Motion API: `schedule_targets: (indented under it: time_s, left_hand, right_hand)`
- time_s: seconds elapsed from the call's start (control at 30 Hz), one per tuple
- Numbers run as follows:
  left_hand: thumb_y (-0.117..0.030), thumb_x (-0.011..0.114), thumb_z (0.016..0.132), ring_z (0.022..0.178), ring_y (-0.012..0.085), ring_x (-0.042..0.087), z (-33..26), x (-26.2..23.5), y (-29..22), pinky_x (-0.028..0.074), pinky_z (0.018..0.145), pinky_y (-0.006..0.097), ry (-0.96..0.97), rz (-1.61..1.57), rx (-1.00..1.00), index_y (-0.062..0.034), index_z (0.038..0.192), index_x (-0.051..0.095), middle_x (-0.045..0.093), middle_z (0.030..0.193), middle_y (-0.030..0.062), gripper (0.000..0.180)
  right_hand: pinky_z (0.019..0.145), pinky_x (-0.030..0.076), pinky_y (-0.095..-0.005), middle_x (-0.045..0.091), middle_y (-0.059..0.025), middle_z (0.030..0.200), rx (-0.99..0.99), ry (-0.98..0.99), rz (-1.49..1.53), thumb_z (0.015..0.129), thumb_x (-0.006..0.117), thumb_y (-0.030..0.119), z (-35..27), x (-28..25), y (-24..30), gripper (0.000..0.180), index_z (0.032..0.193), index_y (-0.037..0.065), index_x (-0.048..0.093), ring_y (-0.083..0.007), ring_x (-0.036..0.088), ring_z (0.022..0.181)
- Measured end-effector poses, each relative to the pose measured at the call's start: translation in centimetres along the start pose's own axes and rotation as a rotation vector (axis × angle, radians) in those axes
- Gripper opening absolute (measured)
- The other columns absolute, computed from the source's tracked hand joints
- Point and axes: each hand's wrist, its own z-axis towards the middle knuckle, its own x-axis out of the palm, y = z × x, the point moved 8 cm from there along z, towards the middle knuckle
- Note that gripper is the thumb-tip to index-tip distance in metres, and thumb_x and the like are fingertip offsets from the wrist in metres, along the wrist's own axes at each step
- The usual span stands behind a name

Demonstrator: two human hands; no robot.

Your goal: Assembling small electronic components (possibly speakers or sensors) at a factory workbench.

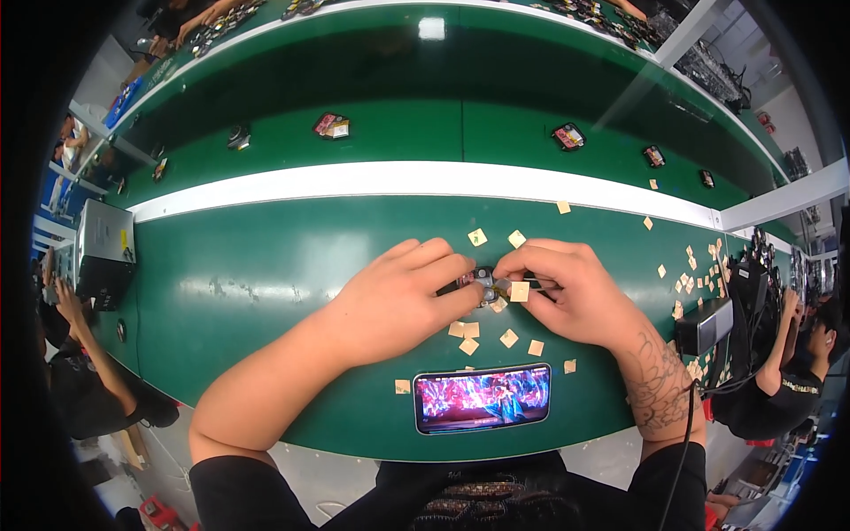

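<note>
My left hand [403, 296] pinches a small dark metal part [483, 283] at the middle of the green table [266, 265]. From the right, my right hand [571, 292] meets it, fingers closed on a thin tool and a small tan paper square [520, 291] pressed at the part. Both hands touch the part just above the table. Several loose tan squares [509, 338] lie under and around the hands.
A phone [482, 398] with a lit screen lies near the front edge. More tan squares [691, 283] scatter to the right, by a dark device [708, 326] with cables. Small parts [567, 136] ride the far conveyor belt. Other people sit at left [80, 372] and right [788, 372].
</note>
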Motion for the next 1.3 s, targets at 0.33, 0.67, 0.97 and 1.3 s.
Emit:
schedule_targets:
  time_s: [0.33, 0.67, 0.97, 1.3]
  left_hand:
    - [-0.018, 0.076, 0.086, 0.109, 0.0246, 0.067, -0.1, 0.5, -0.8, 0.056, 0.088, 0.038, 0.042, 0.147, 0.029, -0.0089, 0.107, 0.077, 0.071, 0.123, 0.0086, 0.023]
    - [-0.017, 0.081, 0.083, 0.108, 0.0255, 0.067, 0.2, 0.6, -0.7, 0.058, 0.089, 0.039, 0.046, 0.084, -0.006, -0.0062, 0.098, 0.073, 0.071, 0.123, 0.0091, 0.020]
    - [-0.011, 0.086, 0.083, 0.101, 0.0309, 0.067, 0.4, 0.1, 0.0, 0.059, 0.087, 0.042, -0.038, -0.135, -0.068, -0.0054, 0.110, 0.068, 0.071, 0.117, 0.0092, 0.033]
    - [-0.010, 0.087, 0.083, 0.100, 0.0324, 0.068, 0.4, 0.2, 0.2, 0.059, 0.087, 0.042, -0.036, -0.183, -0.099, -0.0034, 0.113, 0.067, 0.071, 0.115, 0.0104, 0.037]
  right_hand:
    - [0.076, 0.061, -0.0455, 0.073, -0.0130, 0.101, -0.050, -0.091, -0.158, 0.093, 0.075, 0.004, -0.7, 0.3, 0.9, 0.026, 0.119, 0.005, 0.072, -0.0378, 0.074, 0.088]
    - [0.071, 0.060, -0.0454, 0.070, -0.0121, 0.102, -0.070, -0.182, -0.190, 0.094, 0.074, 0.005, -0.7, 1.6, 0.7, 0.024, 0.117, 0.006, 0.070, -0.0381, 0.073, 0.084]
    - [0.072, 0.060, -0.0388, 0.074, -0.0144, 0.102, -0.010, -0.228, 0.009, 0.095, 0.076, 0.003, -0.9, 1.7, -0.4, 0.021, 0.115, 0.002, 0.073, -0.0339, 0.075, 0.084]
    - [0.072, 0.059, -0.0393, 0.074, -0.0158, 0.100, 0.097, -0.233, 0.058, 0.093, 0.078, 0.001, -1.2, 1.9, -1.1, 0.021, 0.114, 0.000, 0.076, -0.0328, 0.074, 0.082]
